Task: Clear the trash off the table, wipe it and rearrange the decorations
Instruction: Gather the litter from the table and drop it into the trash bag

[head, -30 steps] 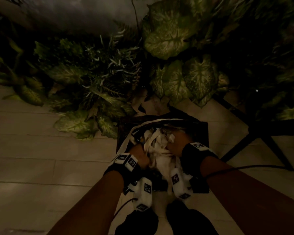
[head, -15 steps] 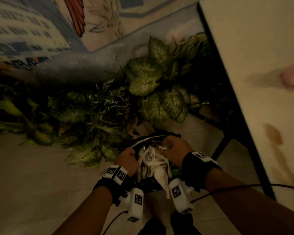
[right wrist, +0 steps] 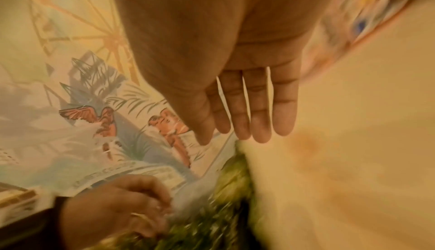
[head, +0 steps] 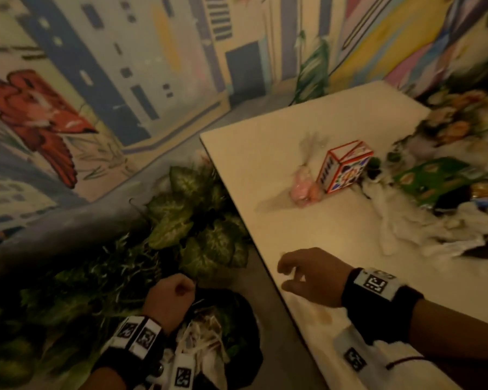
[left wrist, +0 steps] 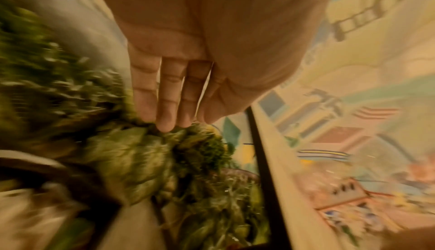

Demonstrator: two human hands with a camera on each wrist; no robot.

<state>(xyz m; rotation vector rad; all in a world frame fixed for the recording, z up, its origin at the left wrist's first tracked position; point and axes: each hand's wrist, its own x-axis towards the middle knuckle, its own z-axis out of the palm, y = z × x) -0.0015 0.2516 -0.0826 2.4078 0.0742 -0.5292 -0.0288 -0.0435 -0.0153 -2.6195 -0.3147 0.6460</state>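
While hovering over the table [head: 335, 130], right hand [head: 312, 274] holds nothing.

Right hand [head: 310, 277] left trash bag [head: 237, 319]; now above table [head: 335, 130].

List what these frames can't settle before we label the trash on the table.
- Green packet: head view, motion blur, print unreadable.
- White crumpled trash: head view, blurred; piece count unclear.
- Trash bag: head view, left hand and wristband cover part of the contents.
- Table: right wrist view, smeared.
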